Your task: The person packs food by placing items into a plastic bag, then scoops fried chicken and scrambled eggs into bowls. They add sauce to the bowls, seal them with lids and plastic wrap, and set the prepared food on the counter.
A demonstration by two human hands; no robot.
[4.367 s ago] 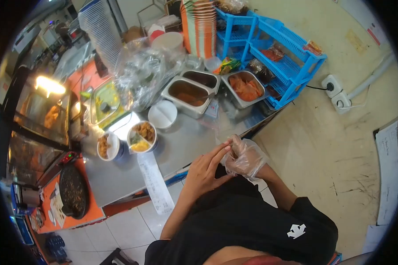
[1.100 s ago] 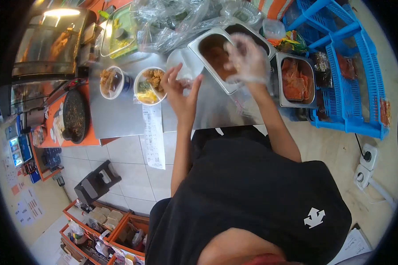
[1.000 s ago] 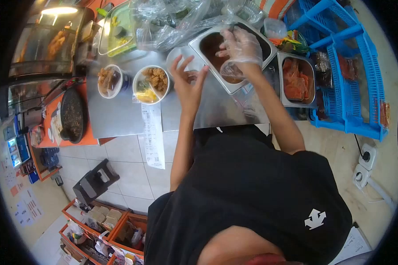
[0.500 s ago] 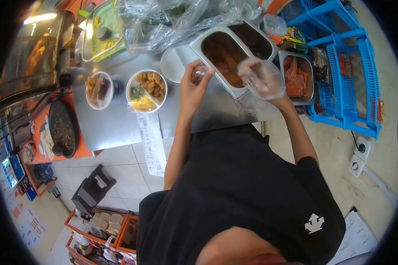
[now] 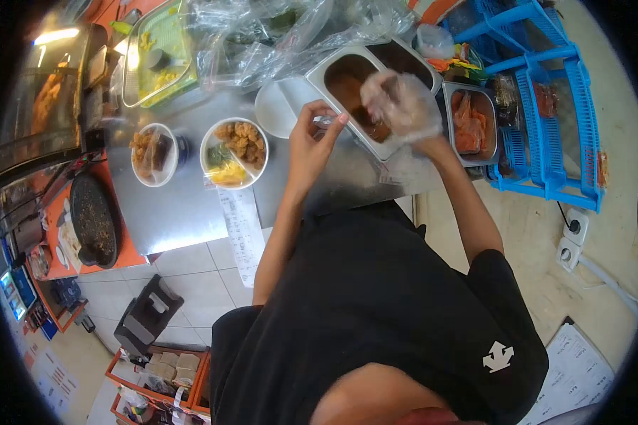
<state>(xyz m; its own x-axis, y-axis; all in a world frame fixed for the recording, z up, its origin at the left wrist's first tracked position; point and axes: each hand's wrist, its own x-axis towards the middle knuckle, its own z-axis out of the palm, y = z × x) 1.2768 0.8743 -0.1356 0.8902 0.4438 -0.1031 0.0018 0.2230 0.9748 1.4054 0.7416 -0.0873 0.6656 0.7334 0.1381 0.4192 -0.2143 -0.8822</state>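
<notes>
My left hand (image 5: 313,145) is bare, with its thumb and curled fingers at the near-left rim of a steel food pan (image 5: 381,151). My right hand (image 5: 400,106) wears a clear plastic glove and hangs over the pan's front compartment, which holds brown sauce (image 5: 351,81). Its fingers are bunched and somewhat blurred, so what they hold, if anything, is hidden. Left of my hands stands a white bowl (image 5: 235,185) with fried chicken pieces (image 5: 244,142) and yellow food (image 5: 227,172). Behind my left hand is an empty white divided bowl (image 5: 276,110).
Another bowl (image 5: 156,180) of fried food stands farther left. Plastic bags (image 5: 262,42) and a green basket (image 5: 159,64) lie at the back. On the right are a pan of reddish food (image 5: 470,127) and a blue rack (image 5: 546,142). A paper receipt (image 5: 242,230) hangs over the counter edge.
My gloved right hand has moved left and slightly up over the sauce pan. My left hand stays at the pan's rim. The whole view has shifted slightly.
</notes>
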